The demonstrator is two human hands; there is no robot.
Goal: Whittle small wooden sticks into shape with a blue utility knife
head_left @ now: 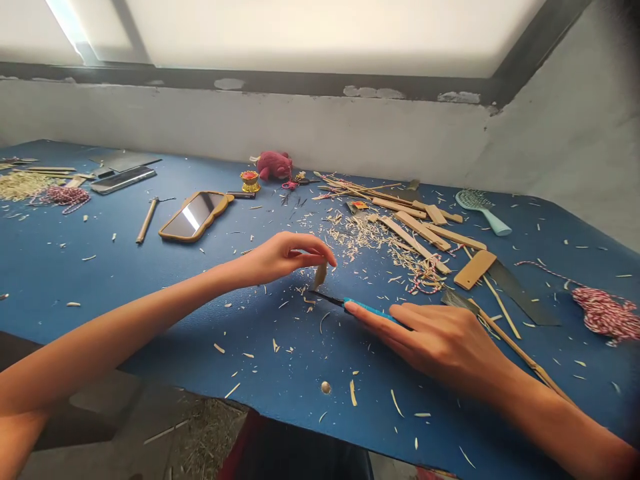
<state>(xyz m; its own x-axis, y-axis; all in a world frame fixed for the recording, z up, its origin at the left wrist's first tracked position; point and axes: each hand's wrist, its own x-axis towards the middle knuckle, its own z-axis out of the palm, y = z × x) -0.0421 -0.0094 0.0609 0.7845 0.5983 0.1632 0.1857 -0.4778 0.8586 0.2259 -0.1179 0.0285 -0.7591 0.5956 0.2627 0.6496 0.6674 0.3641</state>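
While my left hand [280,258] pinches a flat tan wood piece [321,275], likely for steadiness, my right hand [443,337] grips a blue-handled knife [367,308].

A blue table [165,300], its surface slightly glossy and its front edge uneven, spreads across the room beneath a pale, rough-finished wall [190,120] that continues up the right side, where it looks grey and shaded. Above, a wide, bright window [320,33] in a dark frame [295,80] lets in diffuse light, with a stronger white glare at its upper left and whitish patches along the lower frame. Below the table's front edge, a greyish floor [115,427] shows in shadow, littered with dry scraps [207,433].
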